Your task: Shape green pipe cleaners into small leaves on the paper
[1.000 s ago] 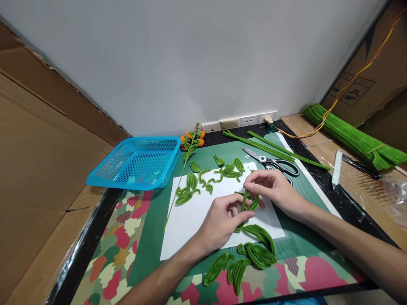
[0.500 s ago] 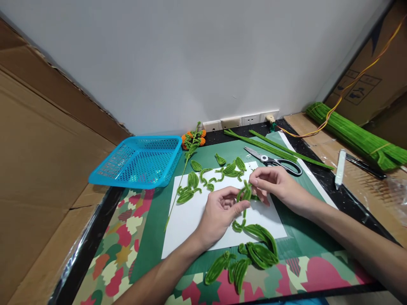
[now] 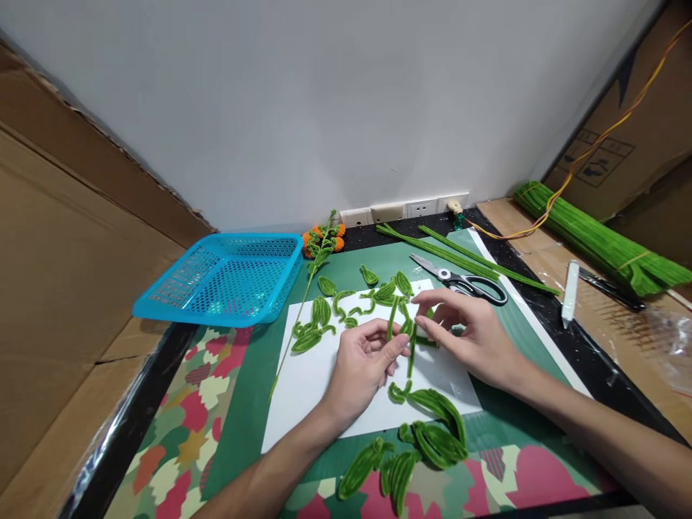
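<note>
My left hand (image 3: 367, 360) pinches a bent green pipe cleaner (image 3: 393, 317) between thumb and fingers, above a white sheet of paper (image 3: 308, 389). Close to its right side is my right hand (image 3: 465, 331), with thumb and index finger apart beside the loop; its other fingers are partly hidden. A straight green strand (image 3: 411, 357) shows below the right thumb; I cannot tell whether it joins the held piece. Leaf shapes of coiled green pipe cleaner (image 3: 321, 311) lie on the far part of the paper. Larger leaf shapes (image 3: 439, 443) rest nearer to me.
A blue mesh basket (image 3: 216, 285) stands at the left, near an orange-flowered pipe cleaner stem (image 3: 318, 263). Scissors (image 3: 473, 285) and long green pipe cleaners (image 3: 437, 249) lie behind my right hand. At the right are a green bundle (image 3: 600, 238) and a white-handled tool (image 3: 569, 292).
My right thumb and index finger have parted near the loop. The pipe cleaner in my left hand now stands more spread. The view has shifted slightly.
</note>
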`<state>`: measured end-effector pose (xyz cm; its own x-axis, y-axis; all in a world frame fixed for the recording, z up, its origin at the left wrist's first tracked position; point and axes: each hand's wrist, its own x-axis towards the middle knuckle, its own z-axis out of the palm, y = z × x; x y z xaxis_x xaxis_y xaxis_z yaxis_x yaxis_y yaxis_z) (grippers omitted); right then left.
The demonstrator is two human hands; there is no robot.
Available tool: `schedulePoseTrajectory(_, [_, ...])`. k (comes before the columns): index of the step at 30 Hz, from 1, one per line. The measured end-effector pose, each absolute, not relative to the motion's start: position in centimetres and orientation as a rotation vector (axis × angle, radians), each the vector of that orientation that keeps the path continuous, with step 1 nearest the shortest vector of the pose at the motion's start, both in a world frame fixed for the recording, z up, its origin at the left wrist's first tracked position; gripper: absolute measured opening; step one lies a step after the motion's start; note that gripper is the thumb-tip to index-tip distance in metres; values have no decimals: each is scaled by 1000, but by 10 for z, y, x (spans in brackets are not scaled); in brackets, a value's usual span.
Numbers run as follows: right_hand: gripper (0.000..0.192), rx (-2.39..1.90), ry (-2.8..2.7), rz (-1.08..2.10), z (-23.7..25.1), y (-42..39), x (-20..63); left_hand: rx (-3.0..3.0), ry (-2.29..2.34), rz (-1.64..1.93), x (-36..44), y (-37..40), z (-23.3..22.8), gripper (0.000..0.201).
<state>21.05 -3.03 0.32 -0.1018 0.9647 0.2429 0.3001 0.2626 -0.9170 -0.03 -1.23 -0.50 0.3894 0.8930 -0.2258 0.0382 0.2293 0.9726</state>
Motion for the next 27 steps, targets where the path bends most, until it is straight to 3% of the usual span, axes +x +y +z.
schedulePoseTrajectory(6, [33,-1064,-1690,862,4,-28,216,1269,919,614,0,-15,-2,35])
schedulePoseTrajectory(18, [15,-1105,-1699,907,3,-27,216,1257,891,670,-1,-13,-2,33])
schedulePoseTrajectory(27, [19,-1048,-2085,275,-10,-29,218,1212,876,729,-1,-13,-3,28])
